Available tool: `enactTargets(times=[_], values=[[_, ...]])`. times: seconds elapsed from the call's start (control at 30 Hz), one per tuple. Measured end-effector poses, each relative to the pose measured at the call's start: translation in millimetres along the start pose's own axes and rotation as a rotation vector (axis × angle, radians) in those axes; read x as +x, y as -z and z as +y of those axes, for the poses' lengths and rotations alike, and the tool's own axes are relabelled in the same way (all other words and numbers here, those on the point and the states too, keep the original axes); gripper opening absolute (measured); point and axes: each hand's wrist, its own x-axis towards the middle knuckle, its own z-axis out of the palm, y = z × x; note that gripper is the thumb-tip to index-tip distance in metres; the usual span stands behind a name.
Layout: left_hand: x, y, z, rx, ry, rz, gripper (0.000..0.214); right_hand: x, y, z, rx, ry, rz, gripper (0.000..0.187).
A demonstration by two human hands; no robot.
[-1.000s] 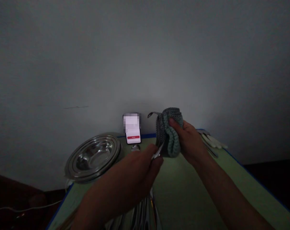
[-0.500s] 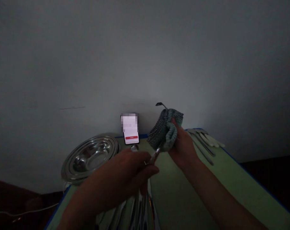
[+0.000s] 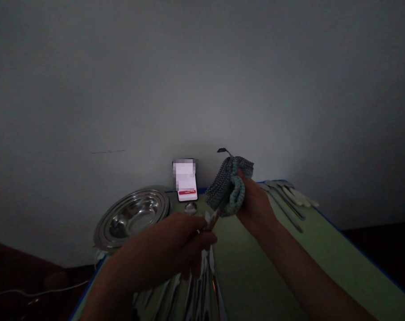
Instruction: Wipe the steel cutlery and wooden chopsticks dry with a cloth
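Note:
My right hand [image 3: 256, 207] is closed round a bunched grey and pale green cloth [image 3: 229, 185], held above the green table [image 3: 256, 276]. My left hand [image 3: 179, 243] pinches the handle of a thin metal utensil [image 3: 213, 218]. The utensil's far end runs into the folds of the cloth and is hidden there. Both hands hover over the middle of the table. The room is dim.
A steel bowl [image 3: 133, 216] sits at the table's back left corner. A lit phone [image 3: 185, 180] stands upright against the grey wall. Several metal utensils [image 3: 286, 198] lie at the back right, and more cutlery [image 3: 196, 290] lies under my left hand.
The cloth has been turned and tilted in my right hand, with its loop now pointing up. My left hand has drawn the utensil slightly down and towards me.

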Motion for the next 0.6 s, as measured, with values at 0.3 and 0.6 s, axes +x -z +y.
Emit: enactTargets(times=[0.3,0.6], values=[[-1.7,16.6,-13.2,-0.058,0.003,-0.022,0.027,-1.5,-2.2,9.2,0.062,-0.084,0.045,0.006],[33.1,1.5,-36.1,0.147,0.025,0.182,0.035,-10.8,-6.3,2.4,-0.216,-0.047,-0.063,0.022]])
